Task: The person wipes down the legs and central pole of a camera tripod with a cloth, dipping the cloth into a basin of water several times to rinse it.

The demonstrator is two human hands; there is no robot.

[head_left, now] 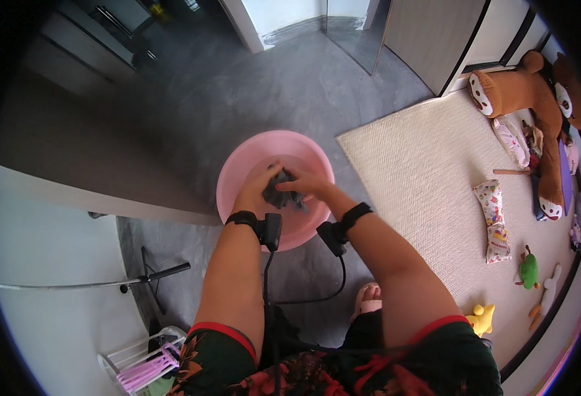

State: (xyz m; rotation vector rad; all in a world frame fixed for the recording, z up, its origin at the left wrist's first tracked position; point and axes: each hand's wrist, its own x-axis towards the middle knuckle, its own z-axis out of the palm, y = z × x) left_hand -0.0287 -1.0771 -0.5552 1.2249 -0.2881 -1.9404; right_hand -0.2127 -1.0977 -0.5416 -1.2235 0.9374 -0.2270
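Observation:
A round pink basin (235, 158) stands on the grey floor in front of me, with what looks like shallow water in it. Inside its rim my left hand (261, 185) and my right hand (307, 183) are close together, both closed on a bunched dark grey cloth (279, 193). The left fingers curl over its far left side. From the right, the other hand's thumb and fingers press into it. Part of the cloth hangs down toward the basin's bottom; its exact kind cannot be made out.
To the right lies a cream rug (409, 171) with a large brown teddy bear (546, 125), a patterned pillow (495, 221) and small plush toys. A metal pole (92, 286) and a white rack with pink hangers (148, 369) stand at left. Cables link black wrist devices (272, 231).

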